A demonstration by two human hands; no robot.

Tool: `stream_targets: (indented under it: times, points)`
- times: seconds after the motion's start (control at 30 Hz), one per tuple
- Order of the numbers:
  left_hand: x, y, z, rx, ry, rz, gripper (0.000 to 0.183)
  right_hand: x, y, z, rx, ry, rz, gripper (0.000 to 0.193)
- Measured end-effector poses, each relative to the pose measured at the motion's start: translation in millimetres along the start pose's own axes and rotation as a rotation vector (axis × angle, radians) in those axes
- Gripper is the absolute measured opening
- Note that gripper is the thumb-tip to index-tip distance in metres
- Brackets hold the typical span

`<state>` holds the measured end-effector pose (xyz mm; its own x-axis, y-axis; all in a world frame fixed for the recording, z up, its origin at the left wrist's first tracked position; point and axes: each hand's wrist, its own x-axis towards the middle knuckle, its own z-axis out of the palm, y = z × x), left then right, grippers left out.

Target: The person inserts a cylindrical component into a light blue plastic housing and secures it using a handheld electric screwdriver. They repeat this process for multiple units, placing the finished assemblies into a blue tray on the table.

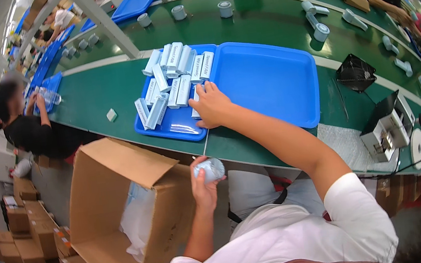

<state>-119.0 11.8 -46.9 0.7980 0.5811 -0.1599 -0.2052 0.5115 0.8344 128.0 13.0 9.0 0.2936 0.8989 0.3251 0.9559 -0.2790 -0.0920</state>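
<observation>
My left hand (206,191) is closed around a pale blue, short cylindrical part (212,169), held above my lap beside the cardboard box. My right hand (212,106) reaches over the right edge of a blue tray (184,129). Its fingers and thumb close about a pale blue long piece (195,109), partly hidden by the hand. Several similar long pieces (158,110) with printed sides lie in that tray, some stacked on others. A second blue tray (268,84), with nothing in it, adjoins on the right.
An open cardboard box (103,200) with white plastic inside stands at my left. Beyond the trays, a green conveyor (270,18) carries pale blue parts. A small machine (388,128) and a black mesh basket (355,72) stand at right. A co-worker (31,121) sits at left.
</observation>
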Motion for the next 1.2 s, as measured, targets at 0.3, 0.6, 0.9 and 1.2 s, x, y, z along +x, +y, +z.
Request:
stream_targets:
  times: [0.3, 0.6, 0.9, 1.2]
  points:
    - [11, -1, 5, 0.004, -0.093, 0.044, 0.038, 14, -15, 8, 0.294, -0.063, 0.083, 0.023]
    - [35, 19, 55, 0.439, -0.181, 0.332, 0.026, -151, 18, -96, 0.902, 0.486, 0.39, 0.027]
    - [45, 1, 148, 0.786, -0.471, 0.522, 0.031, -309, 37, -131, 1.054, 0.564, 0.454, 0.046]
    - [31, -27, 200, 0.87, -0.602, 0.523, 0.042, -351, 46, -153, 0.867, 0.594, 0.448, 0.044]
